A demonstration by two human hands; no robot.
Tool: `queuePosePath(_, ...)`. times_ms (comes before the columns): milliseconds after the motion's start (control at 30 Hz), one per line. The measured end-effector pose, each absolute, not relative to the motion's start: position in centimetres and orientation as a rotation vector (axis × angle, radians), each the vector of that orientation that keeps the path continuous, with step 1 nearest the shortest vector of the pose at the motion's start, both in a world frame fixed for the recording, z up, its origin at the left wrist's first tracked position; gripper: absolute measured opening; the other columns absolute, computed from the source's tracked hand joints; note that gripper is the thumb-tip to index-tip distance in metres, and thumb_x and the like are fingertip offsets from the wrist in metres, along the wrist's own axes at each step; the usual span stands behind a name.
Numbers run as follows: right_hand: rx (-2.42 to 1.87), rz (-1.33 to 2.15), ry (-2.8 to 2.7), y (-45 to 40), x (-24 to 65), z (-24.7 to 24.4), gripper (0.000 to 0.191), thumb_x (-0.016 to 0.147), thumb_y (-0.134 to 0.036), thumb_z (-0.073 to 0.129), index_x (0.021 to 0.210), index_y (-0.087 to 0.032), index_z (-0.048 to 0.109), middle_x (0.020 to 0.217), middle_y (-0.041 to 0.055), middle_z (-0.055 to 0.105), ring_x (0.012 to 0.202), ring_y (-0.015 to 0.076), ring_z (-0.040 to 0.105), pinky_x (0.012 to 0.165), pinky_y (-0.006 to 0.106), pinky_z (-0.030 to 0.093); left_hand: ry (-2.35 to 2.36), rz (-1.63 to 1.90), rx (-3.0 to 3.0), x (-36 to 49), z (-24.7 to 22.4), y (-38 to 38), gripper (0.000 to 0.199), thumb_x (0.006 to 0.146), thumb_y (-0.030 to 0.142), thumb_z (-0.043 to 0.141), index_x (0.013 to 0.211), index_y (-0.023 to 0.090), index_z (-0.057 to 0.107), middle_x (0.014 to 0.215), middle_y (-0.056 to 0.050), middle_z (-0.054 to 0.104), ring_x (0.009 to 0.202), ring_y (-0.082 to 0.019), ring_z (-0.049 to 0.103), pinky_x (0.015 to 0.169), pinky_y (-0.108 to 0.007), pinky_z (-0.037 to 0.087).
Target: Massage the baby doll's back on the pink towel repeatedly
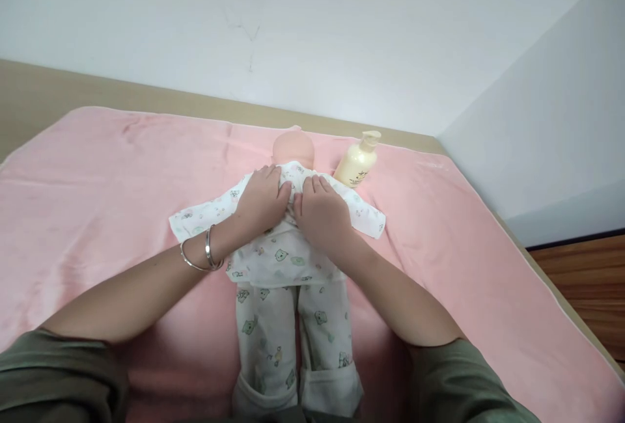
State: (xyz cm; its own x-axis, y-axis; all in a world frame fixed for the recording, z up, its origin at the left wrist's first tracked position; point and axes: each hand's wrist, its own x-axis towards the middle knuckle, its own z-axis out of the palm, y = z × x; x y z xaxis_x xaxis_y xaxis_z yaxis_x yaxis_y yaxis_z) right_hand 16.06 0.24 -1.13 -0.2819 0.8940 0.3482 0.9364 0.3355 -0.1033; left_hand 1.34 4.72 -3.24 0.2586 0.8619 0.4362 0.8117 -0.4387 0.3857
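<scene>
A baby doll lies stretched out with its bald, smooth head at the far end; no face shows. It wears a white printed top and matching trousers with turned-up cuffs. My left hand rests on the upper part of the top, on the left side, fingers extended and thumb toward the middle. Opposite it, my right hand lies on the right side of the upper body, its fingers pointing toward the doll's head. Both palms face down on the cloth, and I see nothing held.
A cream pump bottle stands to the right of the doll's head. Pink cloth covers the surface below, with a wooden edge along the wall. Dark wood panelling is at the right.
</scene>
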Motion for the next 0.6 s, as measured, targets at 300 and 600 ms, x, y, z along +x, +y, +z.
queuePosePath(300,-1.596,0.075,-2.252,4.7,18.1,-0.8,0.056,0.1,-0.036,0.04,0.139,0.003,0.049,0.146,0.0248,0.053,0.141,0.0352,0.045,0.12,0.048,0.036,1.593,0.999,2.589,2.5,-3.4,1.2,0.042,0.096,0.026,0.033,0.121,0.004,0.059,0.131,-0.025,0.059,0.132,-0.038,0.048,0.114,-0.056,0.038)
queuePosePath(600,-1.566,-0.355,-2.268,-0.2,15.8,-2.0,0.052,0.1,-0.023,0.036,0.138,0.009,0.049,0.139,0.0315,0.056,0.136,0.0382,0.052,0.115,0.05,0.042,1.712,0.699,2.46,1.2,-1.9,4.4,0.028,0.095,0.022,0.032,0.092,0.015,0.059,0.093,-0.015,0.065,0.09,-0.03,0.061,0.086,-0.047,0.051)
